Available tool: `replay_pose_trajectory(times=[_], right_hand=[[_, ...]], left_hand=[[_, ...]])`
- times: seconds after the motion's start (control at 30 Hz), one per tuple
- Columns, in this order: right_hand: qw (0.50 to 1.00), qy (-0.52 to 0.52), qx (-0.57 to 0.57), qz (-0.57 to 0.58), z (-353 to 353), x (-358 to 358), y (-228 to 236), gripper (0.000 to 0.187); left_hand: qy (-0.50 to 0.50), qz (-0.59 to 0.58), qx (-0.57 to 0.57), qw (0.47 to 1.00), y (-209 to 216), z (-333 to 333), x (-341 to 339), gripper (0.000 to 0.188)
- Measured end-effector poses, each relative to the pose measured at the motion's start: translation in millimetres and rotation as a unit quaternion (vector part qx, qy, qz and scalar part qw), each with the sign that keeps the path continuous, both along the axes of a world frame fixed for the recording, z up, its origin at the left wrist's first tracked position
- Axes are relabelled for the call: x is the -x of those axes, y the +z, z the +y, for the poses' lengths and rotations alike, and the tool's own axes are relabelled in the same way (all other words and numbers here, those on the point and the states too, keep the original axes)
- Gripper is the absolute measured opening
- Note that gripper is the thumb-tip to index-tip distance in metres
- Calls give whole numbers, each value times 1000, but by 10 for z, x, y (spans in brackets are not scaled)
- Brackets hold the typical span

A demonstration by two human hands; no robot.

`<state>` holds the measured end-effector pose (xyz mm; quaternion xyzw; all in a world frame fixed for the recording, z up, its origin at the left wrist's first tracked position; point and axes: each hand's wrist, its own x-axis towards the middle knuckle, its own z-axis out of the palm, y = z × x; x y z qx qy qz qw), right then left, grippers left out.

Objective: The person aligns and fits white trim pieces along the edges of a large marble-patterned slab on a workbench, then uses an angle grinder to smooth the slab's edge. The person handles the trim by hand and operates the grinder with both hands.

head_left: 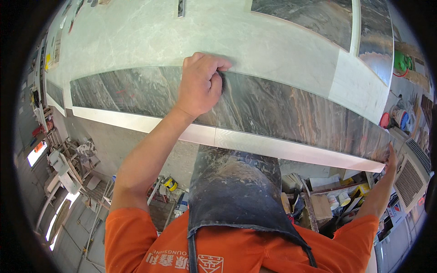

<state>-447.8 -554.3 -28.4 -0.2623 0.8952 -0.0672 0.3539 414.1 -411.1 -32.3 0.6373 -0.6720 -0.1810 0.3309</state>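
Observation:
A long dark marbled strip of tile or stone (268,107) lies across the table, its polished face up and its near edge along the front. Over the strip's far edge, left of its middle, is my left hand (200,84). Its fingers are curled closed, and a small dark thing shows beside the thumb, too hidden to name. At the strip's right end is my right hand (391,159), seen edge-on, with fingers against the end and corner. Most of that hand's inner side is out of sight.
The pale marbled tabletop (132,36) has a white front edge. Larger dark marbled slabs (309,20) lie at the far right. Below, a dusty dark apron (234,191) hangs before the table. Cluttered shelves (334,195) and a grey vented unit (409,170) stand at right.

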Motion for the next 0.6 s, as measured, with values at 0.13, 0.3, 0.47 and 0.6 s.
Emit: replay_pose_trajectory(times=[0.13, 0.3, 0.47, 0.6], right_hand=[[997, -8, 72, -29, 56, -213, -141, 55], [995, 82, 12, 50, -57, -6, -222, 74], [955, 229, 93, 167, 48, 342, -375, 86], [884, 279, 201, 317, 91, -850, -251, 75]], left_hand=[[6, -25, -6, 1000, 30, 26, 34, 31], [7, -35, -2, 999, 27, 25, 24, 33], [13, -13, 25, 1000, -100, 14, -38, 36], [30, -29, 32, 999, -46, 40, 32, 32]])
